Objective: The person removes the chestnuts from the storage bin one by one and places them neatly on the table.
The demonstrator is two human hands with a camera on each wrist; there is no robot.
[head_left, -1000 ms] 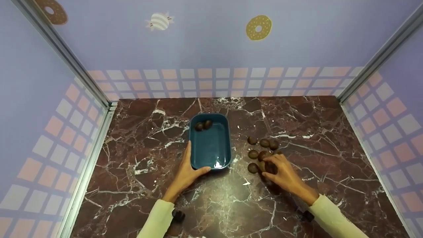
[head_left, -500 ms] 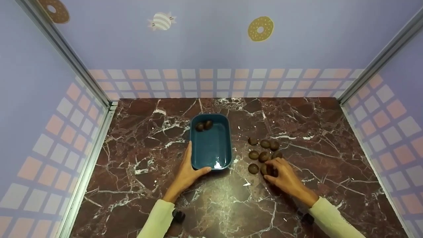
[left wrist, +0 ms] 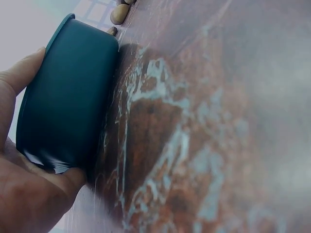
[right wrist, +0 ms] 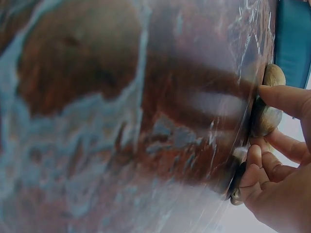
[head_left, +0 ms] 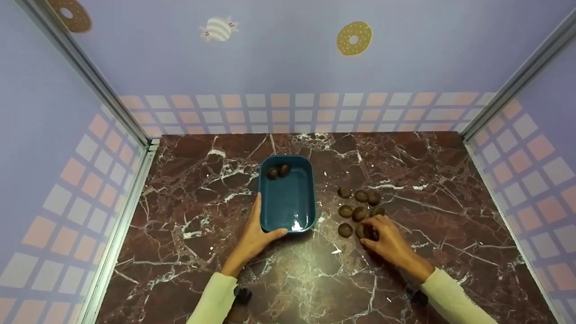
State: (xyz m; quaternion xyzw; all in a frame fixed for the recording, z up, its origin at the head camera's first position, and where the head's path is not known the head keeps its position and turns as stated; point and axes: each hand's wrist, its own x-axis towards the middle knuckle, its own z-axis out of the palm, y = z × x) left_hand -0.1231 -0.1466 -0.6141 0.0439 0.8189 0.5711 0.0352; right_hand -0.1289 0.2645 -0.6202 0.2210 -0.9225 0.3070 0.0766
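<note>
On the dark red marbled table stands a teal rectangular dish [head_left: 288, 198] with rounded corners. Two brown round pieces [head_left: 273, 173] lie together in its far left corner. My left hand [head_left: 253, 236] holds the dish at its near left corner, fingers along the left wall and thumb across the near side. Right of the dish, my right hand [head_left: 388, 238] pinches a brown oval, pebble-like piece [right wrist: 269, 120] between thumb and forefinger, low over the table. Its other fingers curl beneath in the right wrist view. Several similar pieces [head_left: 345, 211] lie loosely grouped beside that hand; one is partly hidden under it.
The marbled tabletop [head_left: 202, 180] is enclosed by a lilac back wall [head_left: 288, 58] and side walls with pink and white squares. Metal posts [head_left: 83, 67] stand at the corners. Bare tabletop lies between the dish and the group of pieces.
My right hand has shifted slightly right and nearer, its fingers moving off the middle of the group to the piece at the near right. The left hand and dish have stayed put.
</note>
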